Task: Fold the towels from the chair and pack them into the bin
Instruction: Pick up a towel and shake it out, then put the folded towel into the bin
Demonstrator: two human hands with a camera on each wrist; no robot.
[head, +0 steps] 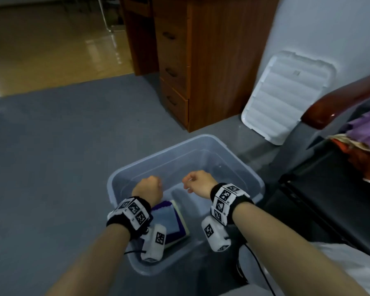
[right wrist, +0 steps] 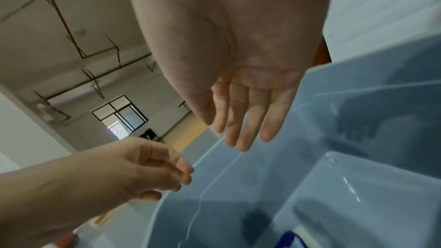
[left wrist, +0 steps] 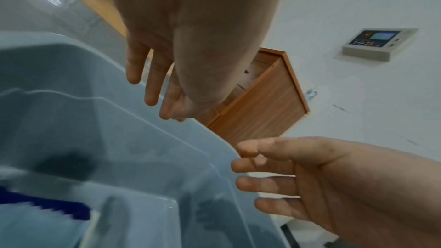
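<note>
both the left hand [head: 148, 188] and right hand [head: 198, 182] hang loose and empty over the clear bin [head: 203, 140], folded towels [head: 171, 221] at its 7 o'clock.

Both hands, left hand [head: 148, 188] & right hand [head: 198, 182], hang empty over the clear bin [head: 239, 165]. Folded towels [head: 169, 221] lie inside. More towels [head: 365, 129] on chair [head: 338, 107].

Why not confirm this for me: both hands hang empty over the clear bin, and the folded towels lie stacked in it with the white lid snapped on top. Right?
Wrong on the lid. In the head view the white lid leans against the wall behind the clear bin, which stands open. The rest holds: the left hand and right hand hang empty over it, and the folded towels lie stacked inside.
</note>
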